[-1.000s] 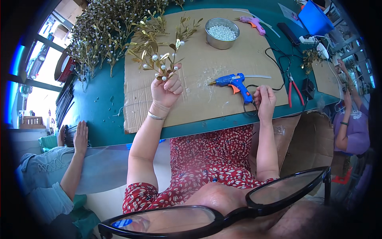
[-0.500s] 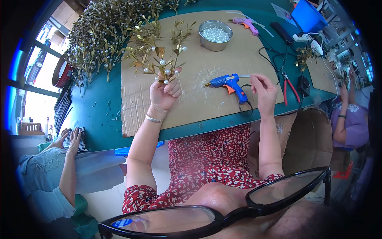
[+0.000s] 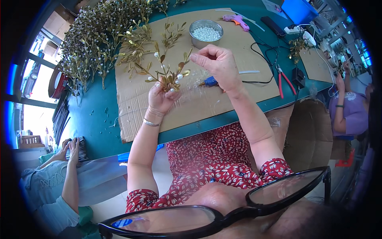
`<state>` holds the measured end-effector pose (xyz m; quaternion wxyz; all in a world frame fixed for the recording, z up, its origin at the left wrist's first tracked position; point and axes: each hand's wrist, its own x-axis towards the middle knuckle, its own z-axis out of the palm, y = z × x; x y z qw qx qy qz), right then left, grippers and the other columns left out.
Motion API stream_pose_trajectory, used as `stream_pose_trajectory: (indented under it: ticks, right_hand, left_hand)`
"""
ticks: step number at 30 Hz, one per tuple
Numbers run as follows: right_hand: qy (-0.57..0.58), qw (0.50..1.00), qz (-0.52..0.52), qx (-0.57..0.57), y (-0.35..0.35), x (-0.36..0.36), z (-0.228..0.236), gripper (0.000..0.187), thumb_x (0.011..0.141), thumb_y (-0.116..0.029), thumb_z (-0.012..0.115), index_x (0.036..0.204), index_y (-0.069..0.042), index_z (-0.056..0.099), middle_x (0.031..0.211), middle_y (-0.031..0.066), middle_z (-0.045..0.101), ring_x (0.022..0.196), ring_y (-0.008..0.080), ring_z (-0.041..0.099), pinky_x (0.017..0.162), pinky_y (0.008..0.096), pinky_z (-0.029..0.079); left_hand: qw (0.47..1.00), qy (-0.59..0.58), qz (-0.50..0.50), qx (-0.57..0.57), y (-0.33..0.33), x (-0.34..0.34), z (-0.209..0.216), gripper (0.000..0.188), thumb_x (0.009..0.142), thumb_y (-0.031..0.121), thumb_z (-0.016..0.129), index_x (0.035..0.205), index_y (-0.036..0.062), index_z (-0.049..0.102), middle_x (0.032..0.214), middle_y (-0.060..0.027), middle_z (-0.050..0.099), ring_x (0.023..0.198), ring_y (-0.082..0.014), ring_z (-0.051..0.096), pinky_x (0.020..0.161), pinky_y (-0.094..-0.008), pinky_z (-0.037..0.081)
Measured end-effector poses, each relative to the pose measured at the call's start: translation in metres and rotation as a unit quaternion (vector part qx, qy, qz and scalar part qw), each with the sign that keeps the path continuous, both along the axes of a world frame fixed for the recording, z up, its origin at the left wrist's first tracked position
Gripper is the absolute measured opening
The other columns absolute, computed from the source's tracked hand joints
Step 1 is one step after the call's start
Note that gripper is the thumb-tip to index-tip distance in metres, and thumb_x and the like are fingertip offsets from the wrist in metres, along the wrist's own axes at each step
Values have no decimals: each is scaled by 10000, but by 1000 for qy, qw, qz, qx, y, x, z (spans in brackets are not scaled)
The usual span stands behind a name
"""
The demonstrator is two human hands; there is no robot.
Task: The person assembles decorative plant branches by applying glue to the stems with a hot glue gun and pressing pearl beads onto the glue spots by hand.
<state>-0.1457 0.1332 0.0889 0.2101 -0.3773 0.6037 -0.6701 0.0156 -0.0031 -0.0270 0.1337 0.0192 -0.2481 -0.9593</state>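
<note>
In my left hand (image 3: 161, 99), closed round its base, is a gold artificial leaf spray (image 3: 169, 75) dotted with white pearl beads. My right hand (image 3: 223, 67) has come up to the spray's right-hand sprig, thumb and forefinger pinched. A small white pearl bead (image 3: 193, 57) shows at those fingertips, against the sprig's leaves. Beneath the right hand lies a blue glue gun (image 3: 211, 81), its handle hidden by the wrist; a pale glue stick (image 3: 249, 72) sticks out beyond. Farther back stands a round metal tin (image 3: 206, 40) of pearl beads.
Cardboard (image 3: 135, 111) covers part of the green table (image 3: 95, 131). Gold sprays (image 3: 91, 44) heap at the far left. A pink glue gun (image 3: 237, 22), red-handled pliers (image 3: 285, 83) and black cables lie to the right. Co-workers sit on both sides.
My right hand has moved left from the glue gun's rear to the spray, now covering the gun's handle. My left hand still holds the spray, slightly lower in view.
</note>
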Motion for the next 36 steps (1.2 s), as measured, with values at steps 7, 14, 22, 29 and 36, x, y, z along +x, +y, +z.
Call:
stream_pose_trajectory:
  ticks: [7,14,22,29,36]
  right_hand:
    - [-115,990,61,56,9,-10,4,176,768,-131,737,801,26,664,639,-10,573,556,42,467,497,201,381]
    - [-318,940,116,-47,21,-19,-28,99,801,-90,677,832,-9,629,676,-8,539,576,64,469,510,214,385]
    - [-355,927,-14,-124,72,-41,-56,244,902,-159,493,674,-94,437,612,-24,364,555,87,376,497,257,341]
    - [-171,981,-79,-54,98,-45,-69,259,926,-241,555,742,-67,499,645,-8,438,556,81,416,511,239,373]
    - [-24,1000,-4,17,40,-26,-19,389,869,-260,649,1122,27,578,899,68,623,750,97,554,662,234,454]
  left_hand:
    - [996,-8,23,-87,-4,3,0,511,842,316,579,1209,-35,515,1053,-105,611,578,-67,364,548,-236,321]
    - [987,-73,47,-136,3,-1,12,514,844,232,583,1244,-74,481,988,-78,608,578,-69,348,532,-204,306]
    - [975,-53,103,-188,1,-3,14,488,885,220,540,1277,-60,463,741,17,464,591,-78,352,539,-216,294]
    - [984,-16,52,-169,1,-5,21,593,918,388,523,1327,-26,408,739,3,484,587,-78,335,552,-228,292]
    - [976,-23,39,-211,8,-6,23,629,905,385,556,1368,9,358,863,-69,572,589,-58,320,576,-198,305]
